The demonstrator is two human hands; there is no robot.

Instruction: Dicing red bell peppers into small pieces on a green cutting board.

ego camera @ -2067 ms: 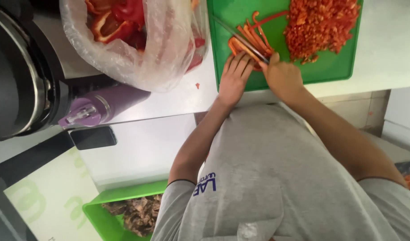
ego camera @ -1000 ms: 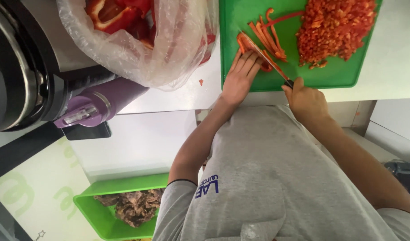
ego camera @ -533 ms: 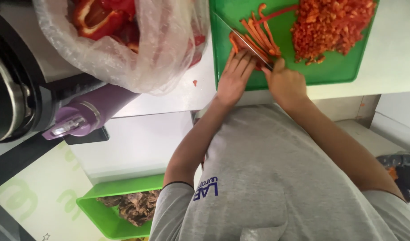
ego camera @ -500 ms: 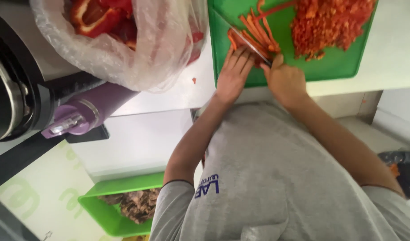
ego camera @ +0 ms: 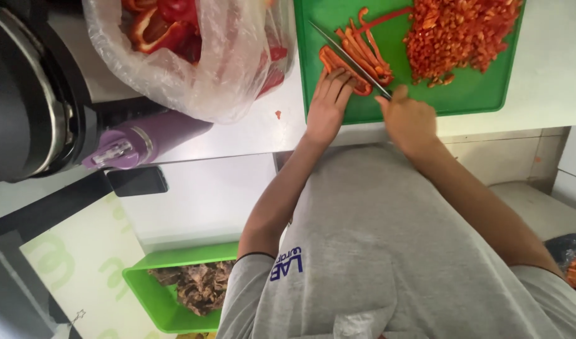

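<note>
Head view, looking down: a flat green plastic cutting board lies on the white countertop, bearing a heap of finely diced red pepper at its right and long red pepper strips at its left. Beside the board, a clear plastic bag of red pepper halves. The left hand, fingers together, presses the strips; the right hand is clenched around a steel knife, blade across them.
</note>
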